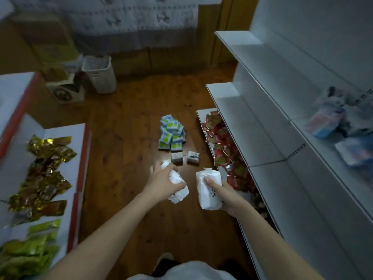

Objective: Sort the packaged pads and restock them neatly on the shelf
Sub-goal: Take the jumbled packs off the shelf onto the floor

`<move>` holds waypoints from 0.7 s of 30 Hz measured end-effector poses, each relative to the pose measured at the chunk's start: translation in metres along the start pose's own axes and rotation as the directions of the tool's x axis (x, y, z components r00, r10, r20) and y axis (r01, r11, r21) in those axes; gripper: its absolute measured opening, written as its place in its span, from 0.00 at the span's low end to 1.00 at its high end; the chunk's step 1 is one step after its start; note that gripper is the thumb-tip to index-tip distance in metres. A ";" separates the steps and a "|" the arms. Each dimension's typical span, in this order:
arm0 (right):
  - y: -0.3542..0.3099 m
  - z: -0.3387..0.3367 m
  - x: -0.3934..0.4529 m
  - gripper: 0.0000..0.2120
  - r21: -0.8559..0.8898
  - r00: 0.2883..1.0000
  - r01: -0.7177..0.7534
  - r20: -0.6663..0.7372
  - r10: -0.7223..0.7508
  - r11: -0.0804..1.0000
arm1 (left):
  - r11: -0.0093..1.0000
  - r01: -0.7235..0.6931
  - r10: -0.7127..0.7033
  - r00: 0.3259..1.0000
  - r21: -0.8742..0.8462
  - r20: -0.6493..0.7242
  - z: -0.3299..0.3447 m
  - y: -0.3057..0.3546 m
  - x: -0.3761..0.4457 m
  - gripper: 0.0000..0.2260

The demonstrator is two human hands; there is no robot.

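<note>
My left hand (161,182) grips a white packaged pad pack (178,186) low over the wooden floor. My right hand (228,196) holds another white pad pack (205,188), larger and upright, just right of it. Ahead on the floor lies a pile of blue-and-green pad packs (172,133), with two small grey-white packs (184,157) in front of it. The white shelf unit (268,126) stands at the right; its bottom tier holds red sachets (224,142), and blurred pastel packs (331,120) lie on an upper tier.
Left of me a low white display with red edging (80,158) carries gold foil packets (44,170) and green packets (28,253). A white bin (100,73) and a small box (64,91) stand at the back by a wooden cabinet.
</note>
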State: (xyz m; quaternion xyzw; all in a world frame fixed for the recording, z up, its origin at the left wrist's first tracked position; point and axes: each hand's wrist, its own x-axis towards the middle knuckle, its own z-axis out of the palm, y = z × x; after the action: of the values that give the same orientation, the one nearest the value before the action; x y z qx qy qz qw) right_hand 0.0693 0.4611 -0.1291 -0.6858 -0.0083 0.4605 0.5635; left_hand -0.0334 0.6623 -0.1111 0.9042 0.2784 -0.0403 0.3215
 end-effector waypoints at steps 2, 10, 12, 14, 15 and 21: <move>-0.007 0.007 0.023 0.17 0.033 0.999 -0.030 -0.019 0.030 0.999 | 0.997 0.061 -0.061 0.998 -0.044 0.003 0.000 -0.010 0.021 0.24; -0.032 0.003 0.147 0.14 0.081 0.985 -0.166 -0.032 0.169 0.983 | 0.922 0.344 -0.329 0.938 -0.179 0.109 0.020 -0.037 0.123 0.28; -0.038 -0.001 0.193 0.19 0.072 0.978 -0.206 -0.010 0.208 0.976 | 0.895 0.398 -0.379 0.917 -0.199 0.126 0.028 -0.044 0.162 0.28; -0.041 -0.006 0.243 0.26 0.065 0.970 -0.244 0.006 0.244 0.968 | 0.857 0.460 -0.444 0.888 -0.232 0.117 0.039 -0.053 0.204 0.27; -0.042 -0.010 0.268 0.30 0.050 0.961 -0.276 0.020 0.276 0.960 | 0.825 0.508 -0.496 0.861 -0.249 0.111 0.047 -0.058 0.225 0.27; -0.024 -0.053 0.405 0.21 -0.050 0.903 -0.428 0.014 0.429 0.902 | 0.693 0.689 -0.676 0.723 -0.211 0.139 0.111 -0.088 0.344 0.30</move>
State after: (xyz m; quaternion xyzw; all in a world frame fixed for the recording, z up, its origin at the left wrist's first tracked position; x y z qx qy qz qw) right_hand 0.3484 0.6444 -0.3656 -0.6777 0.1251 0.5814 0.4326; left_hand 0.2218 0.8155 -0.3350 0.6871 0.5885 -0.1443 0.4008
